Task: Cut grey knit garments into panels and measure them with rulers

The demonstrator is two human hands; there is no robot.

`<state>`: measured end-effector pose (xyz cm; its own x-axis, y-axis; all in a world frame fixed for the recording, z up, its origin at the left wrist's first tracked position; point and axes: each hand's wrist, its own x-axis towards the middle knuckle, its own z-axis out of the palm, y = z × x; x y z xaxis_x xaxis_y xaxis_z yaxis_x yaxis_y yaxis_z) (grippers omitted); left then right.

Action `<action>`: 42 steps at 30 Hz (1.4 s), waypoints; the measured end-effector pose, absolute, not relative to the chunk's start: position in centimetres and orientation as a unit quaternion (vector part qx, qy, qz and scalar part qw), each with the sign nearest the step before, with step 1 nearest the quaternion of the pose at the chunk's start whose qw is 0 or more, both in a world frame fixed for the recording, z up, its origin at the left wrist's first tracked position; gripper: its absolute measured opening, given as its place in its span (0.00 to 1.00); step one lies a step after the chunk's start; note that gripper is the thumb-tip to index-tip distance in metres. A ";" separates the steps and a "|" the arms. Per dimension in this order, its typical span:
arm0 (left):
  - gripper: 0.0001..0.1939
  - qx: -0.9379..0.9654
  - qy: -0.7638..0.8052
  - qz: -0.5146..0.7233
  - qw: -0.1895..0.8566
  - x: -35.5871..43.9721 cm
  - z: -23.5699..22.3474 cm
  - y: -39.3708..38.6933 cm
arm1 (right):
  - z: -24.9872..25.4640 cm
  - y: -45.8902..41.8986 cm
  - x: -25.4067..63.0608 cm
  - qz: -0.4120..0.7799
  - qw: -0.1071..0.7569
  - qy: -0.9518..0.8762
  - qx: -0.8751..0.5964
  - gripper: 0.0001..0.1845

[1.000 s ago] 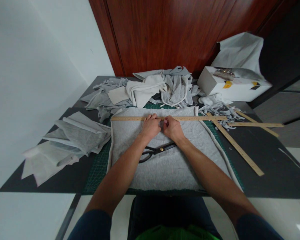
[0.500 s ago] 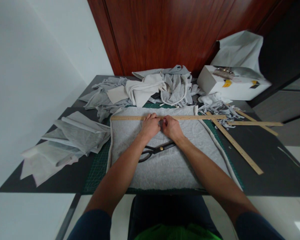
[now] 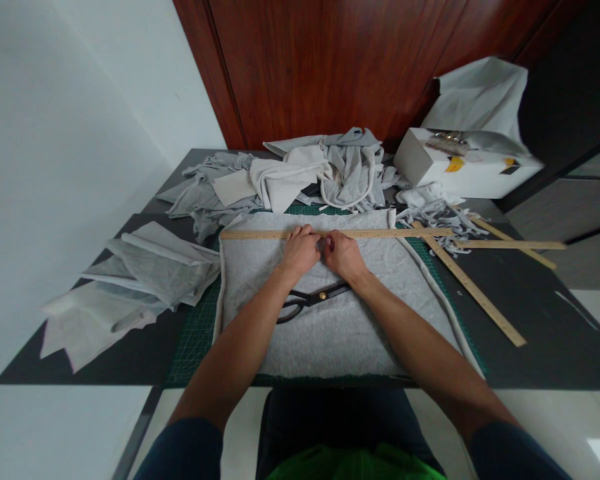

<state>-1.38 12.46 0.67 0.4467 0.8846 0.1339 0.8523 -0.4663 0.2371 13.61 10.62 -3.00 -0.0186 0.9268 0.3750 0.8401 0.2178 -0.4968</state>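
Observation:
A grey fleece cloth (image 3: 340, 327) lies flat on a green cutting mat (image 3: 195, 340). A long wooden ruler (image 3: 380, 233) runs across the cloth's far edge. My left hand (image 3: 300, 251) rests on the ruler with its fingers bent down on it. My right hand (image 3: 344, 255) sits beside it, fingers curled in a pinch near the ruler's edge; what it holds is hidden. Black scissors (image 3: 307, 301) lie on the cloth under my right forearm.
Folded grey pieces (image 3: 145, 273) lie at the left. A heap of grey and white cloth (image 3: 305, 177) fills the back. A white box (image 3: 460, 170) stands back right. More wooden rulers (image 3: 473, 290) and fabric strips (image 3: 437, 213) lie at the right.

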 end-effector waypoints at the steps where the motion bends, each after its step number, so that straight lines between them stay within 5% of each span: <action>1: 0.21 0.848 0.512 0.120 0.068 -1.4 0.7 12.5 | -3.0 10.6 13.6 0.067 0.322 -0.709 -0.623 0.10; 42: 0.23 0.845 0.515 0.119 0.078 -1.3 0.7 12.4 | -1.9 10.1 14.3 0.093 0.343 -0.679 -0.643 0.10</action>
